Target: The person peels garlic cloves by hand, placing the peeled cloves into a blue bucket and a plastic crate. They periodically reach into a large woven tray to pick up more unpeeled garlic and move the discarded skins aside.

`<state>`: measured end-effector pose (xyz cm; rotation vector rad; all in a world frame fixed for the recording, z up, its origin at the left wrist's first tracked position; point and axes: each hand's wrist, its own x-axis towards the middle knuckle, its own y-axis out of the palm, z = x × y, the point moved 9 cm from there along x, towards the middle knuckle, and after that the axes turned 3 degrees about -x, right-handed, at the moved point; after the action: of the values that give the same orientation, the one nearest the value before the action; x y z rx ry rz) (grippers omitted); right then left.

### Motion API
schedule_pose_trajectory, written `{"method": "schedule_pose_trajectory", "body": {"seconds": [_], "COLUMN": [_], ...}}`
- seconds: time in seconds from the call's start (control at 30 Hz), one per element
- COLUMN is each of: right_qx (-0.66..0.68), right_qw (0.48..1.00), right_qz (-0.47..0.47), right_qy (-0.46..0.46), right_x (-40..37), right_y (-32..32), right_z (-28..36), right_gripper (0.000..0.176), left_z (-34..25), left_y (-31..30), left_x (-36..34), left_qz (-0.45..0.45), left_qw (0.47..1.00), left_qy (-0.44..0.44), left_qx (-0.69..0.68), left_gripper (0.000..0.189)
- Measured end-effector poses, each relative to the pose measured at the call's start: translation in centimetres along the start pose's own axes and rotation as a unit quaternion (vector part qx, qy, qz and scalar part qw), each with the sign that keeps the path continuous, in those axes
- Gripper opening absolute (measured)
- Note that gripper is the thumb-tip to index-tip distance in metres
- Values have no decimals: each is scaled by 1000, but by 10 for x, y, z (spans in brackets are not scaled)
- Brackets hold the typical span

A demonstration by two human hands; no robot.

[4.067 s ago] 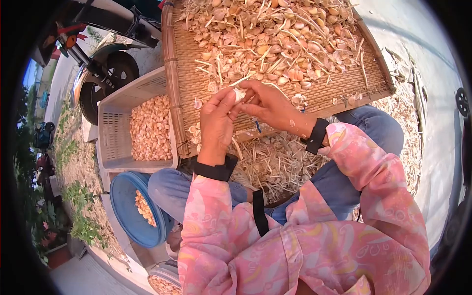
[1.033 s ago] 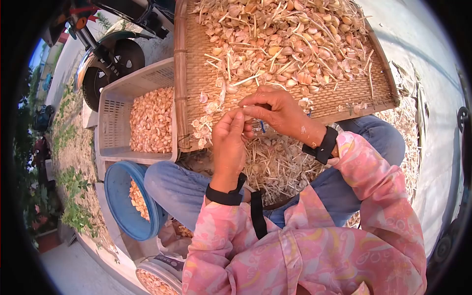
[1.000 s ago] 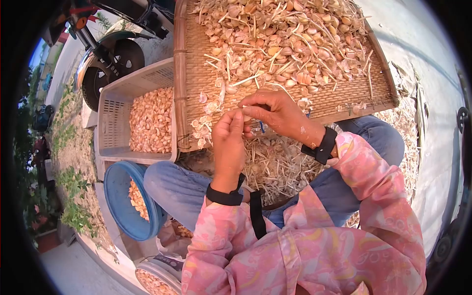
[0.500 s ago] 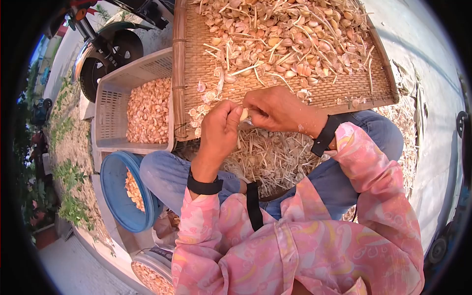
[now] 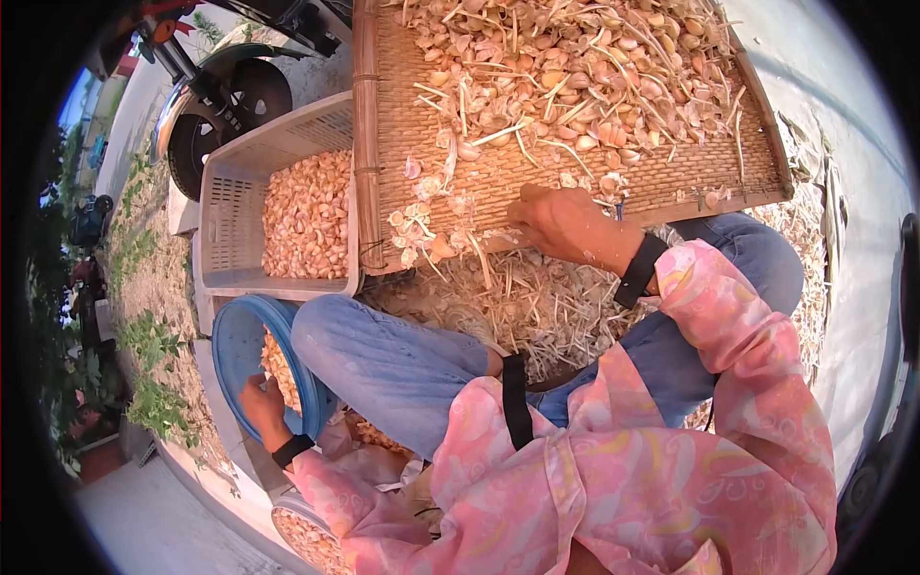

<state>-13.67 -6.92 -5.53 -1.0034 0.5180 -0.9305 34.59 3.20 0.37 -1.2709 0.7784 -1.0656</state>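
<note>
My left hand (image 5: 262,406) reaches inside the blue bucket (image 5: 233,331), its fingers curled close by the peeled-looking garlic cloves (image 5: 279,369) there. Whatever the fingers hold is too small to make out. At the front edge of the woven tray (image 5: 402,144), my right hand (image 5: 565,223) is closed with knuckles up, its fingertips resting low over the weave. Its palm side is hidden. A heap of garlic cloves (image 5: 575,86) mixed with skins and dry stalks covers the tray's far part. Loose skins and stalk bits (image 5: 414,230) lie at its near left corner.
A pale plastic crate (image 5: 230,220) of garlic cloves stands left of the tray. Another container of cloves (image 5: 311,541) sits at lower left. Dry stalks and skins (image 5: 546,297) litter the ground between my legs. A wheeled vehicle (image 5: 235,105) stands at upper left.
My left hand has left the right hand and the pale clove at the tray, moving down left into the blue bucket. My right hand has shifted slightly downward. The view has shifted slightly.
</note>
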Motion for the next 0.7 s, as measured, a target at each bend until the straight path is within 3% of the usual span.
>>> {"method": "schedule_pose_trajectory", "body": {"seconds": [0.07, 0.1, 0.17, 0.2, 0.23, 0.27, 0.33, 0.47, 0.5, 0.57, 0.6, 0.7], "right_qx": [20, 32, 53, 56, 58, 62, 71, 111, 146, 218, 257, 354], "right_qw": [999, 999, 998, 998, 998, 998, 997, 993, 987, 968, 955, 914], "right_qz": [-15, -21, -25, -20, -16, -13, -10, -33, -51, -85, -91, -121], "right_qy": [24, 22, 8, 8, 9, 13, 23, 33, 53, 92, 116, 154], "right_x": [2, 4, 9, 12, 13, 12, 12, 12, 11, 13, 14, 17], "right_y": [-2, -4, -8, -7, -5, -3, -5, -14, -16, -16, -14, -10], "right_z": [-6, -6, -3, -4, -5, -7, -11, -22, -28, -38, -43, -52], "right_gripper": [15, 15, 15, 15, 16, 16, 17, 17, 17, 18, 19, 24], "left_z": [-13, -52, -180, -248, -311, -363, -428, -452, -450, -432, -425, -418], "left_y": [-2, -20, -54, -62, -70, -72, -49, -9, -11, 11, 20, 24], "left_x": [14, 16, 31, 33, 29, 27, 34, 48, 46, 51, 54, 31], "left_qz": [-51, -73, -38, -24, 12, -8, 7, 36, 14, 127, 179, 317], "left_qw": [988, 973, 903, 868, 849, 844, 868, 908, 901, 869, 842, 625], "left_qy": [1, -4, 78, 169, 237, 312, 339, 302, 330, 253, 210, 119], "left_qx": [-145, -220, -421, -467, -473, -436, -363, -287, -280, -406, -464, -703], "left_gripper": [25, 26, 25, 23, 22, 21, 25, 26, 28, 31, 32, 29]}}
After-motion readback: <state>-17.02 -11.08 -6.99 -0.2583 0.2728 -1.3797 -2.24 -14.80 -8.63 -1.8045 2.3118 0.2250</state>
